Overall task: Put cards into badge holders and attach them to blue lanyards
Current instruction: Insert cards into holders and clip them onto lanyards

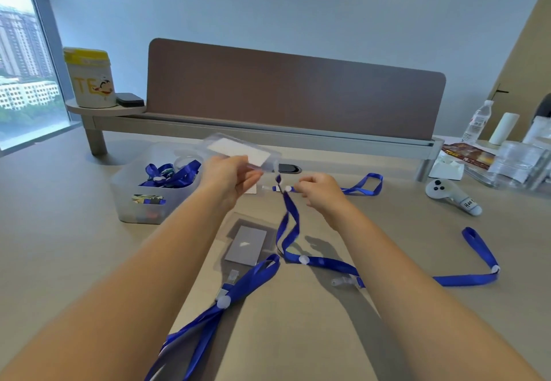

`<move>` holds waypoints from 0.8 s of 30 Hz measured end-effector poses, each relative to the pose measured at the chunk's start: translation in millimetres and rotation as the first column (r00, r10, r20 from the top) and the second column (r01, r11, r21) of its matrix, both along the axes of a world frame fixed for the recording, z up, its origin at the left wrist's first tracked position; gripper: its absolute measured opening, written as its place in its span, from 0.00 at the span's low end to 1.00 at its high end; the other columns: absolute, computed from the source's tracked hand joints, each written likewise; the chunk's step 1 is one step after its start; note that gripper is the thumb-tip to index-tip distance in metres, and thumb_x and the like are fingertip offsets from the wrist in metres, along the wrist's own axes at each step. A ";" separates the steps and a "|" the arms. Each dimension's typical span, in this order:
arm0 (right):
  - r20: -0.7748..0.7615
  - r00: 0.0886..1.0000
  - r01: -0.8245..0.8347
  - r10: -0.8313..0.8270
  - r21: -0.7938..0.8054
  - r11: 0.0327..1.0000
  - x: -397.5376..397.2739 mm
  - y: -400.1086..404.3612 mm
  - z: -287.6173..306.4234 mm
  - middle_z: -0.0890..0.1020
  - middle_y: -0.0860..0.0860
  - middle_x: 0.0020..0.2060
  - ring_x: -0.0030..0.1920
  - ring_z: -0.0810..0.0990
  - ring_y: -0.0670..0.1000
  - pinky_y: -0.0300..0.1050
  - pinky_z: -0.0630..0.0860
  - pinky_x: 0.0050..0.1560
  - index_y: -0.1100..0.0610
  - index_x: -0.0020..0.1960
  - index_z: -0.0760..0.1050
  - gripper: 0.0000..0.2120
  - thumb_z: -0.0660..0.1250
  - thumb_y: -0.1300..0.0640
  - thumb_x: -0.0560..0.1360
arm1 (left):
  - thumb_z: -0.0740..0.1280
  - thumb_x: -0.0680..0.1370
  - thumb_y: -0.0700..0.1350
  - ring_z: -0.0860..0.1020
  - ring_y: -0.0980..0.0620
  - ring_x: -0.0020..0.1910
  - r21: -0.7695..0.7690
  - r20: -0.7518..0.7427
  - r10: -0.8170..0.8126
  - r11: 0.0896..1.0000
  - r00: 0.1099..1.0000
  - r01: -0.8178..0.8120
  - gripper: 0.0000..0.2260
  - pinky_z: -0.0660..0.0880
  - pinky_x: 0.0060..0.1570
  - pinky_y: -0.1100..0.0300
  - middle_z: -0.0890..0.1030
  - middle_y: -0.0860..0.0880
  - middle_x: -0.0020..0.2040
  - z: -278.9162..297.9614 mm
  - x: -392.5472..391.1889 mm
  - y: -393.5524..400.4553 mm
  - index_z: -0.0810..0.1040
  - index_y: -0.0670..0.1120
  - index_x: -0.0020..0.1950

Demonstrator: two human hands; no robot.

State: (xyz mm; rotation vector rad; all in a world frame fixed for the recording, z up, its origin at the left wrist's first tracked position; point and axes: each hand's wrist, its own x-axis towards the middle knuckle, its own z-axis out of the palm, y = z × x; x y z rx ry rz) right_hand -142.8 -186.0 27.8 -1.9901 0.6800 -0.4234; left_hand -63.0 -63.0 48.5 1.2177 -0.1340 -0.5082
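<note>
Holding a clear badge holder (241, 149) with its card above the worktop (74, 246), the left hand (231, 179) pinches its edge while the right hand (317, 191) grips the blue lanyard (287, 219) clip; the slack strap could snag and tug the clip loose

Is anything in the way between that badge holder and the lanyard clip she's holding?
Nothing visible. The left hand holds the badge holder up; the right hand pinches the lanyard beside it.
</note>
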 end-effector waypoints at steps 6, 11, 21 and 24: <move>0.062 0.998 -0.028 -0.011 0.589 0.808 1.2 19.1 -12.8 0.79 0.56 0.37 0.42 0.78 0.54 0.46 0.75 0.50 0.62 0.41 0.75 0.24 0.49 0.47 0.80 | 0.62 0.77 0.38 0.79 0.52 0.34 -0.016 0.011 0.033 0.999 0.999 -0.033 0.03 0.77 0.23 0.68 0.78 0.45 0.36 19.5 -2.4 -4.2 0.72 0.41 0.50; 0.363 0.924 -0.290 -0.122 0.871 0.397 15.8 32.9 -23.1 0.78 0.57 0.47 0.51 0.76 0.56 0.51 0.69 0.59 0.62 0.66 0.67 0.34 0.42 0.37 0.77 | 0.61 0.77 0.38 0.80 0.54 0.26 -0.118 -0.011 -0.051 0.992 0.999 0.050 0.07 0.77 0.26 0.68 0.78 0.44 0.36 23.2 -8.4 0.9 0.72 0.41 0.39; 0.409 0.602 -0.244 -0.686 0.912 0.329 7.5 -30.4 0.9 0.81 0.54 0.34 0.38 0.78 0.50 0.42 0.76 0.45 0.58 0.43 0.68 0.09 0.57 0.54 0.79 | 0.63 0.76 0.39 0.72 0.55 0.30 0.188 -0.009 0.193 0.964 0.981 -0.188 0.04 0.71 0.29 0.65 0.75 0.47 0.34 -30.2 29.8 8.3 0.73 0.40 0.49; 0.347 0.631 -0.034 -0.694 0.906 0.423 -3.0 -58.4 -4.1 0.82 0.50 0.25 0.35 0.76 0.47 0.38 0.72 0.35 0.55 0.39 0.67 0.09 0.57 0.57 0.78 | 0.64 0.75 0.38 0.67 0.54 0.28 0.276 0.010 0.242 0.932 0.970 -0.235 0.02 0.66 0.28 0.65 0.71 0.47 0.32 -49.0 33.5 -2.7 0.73 0.40 0.46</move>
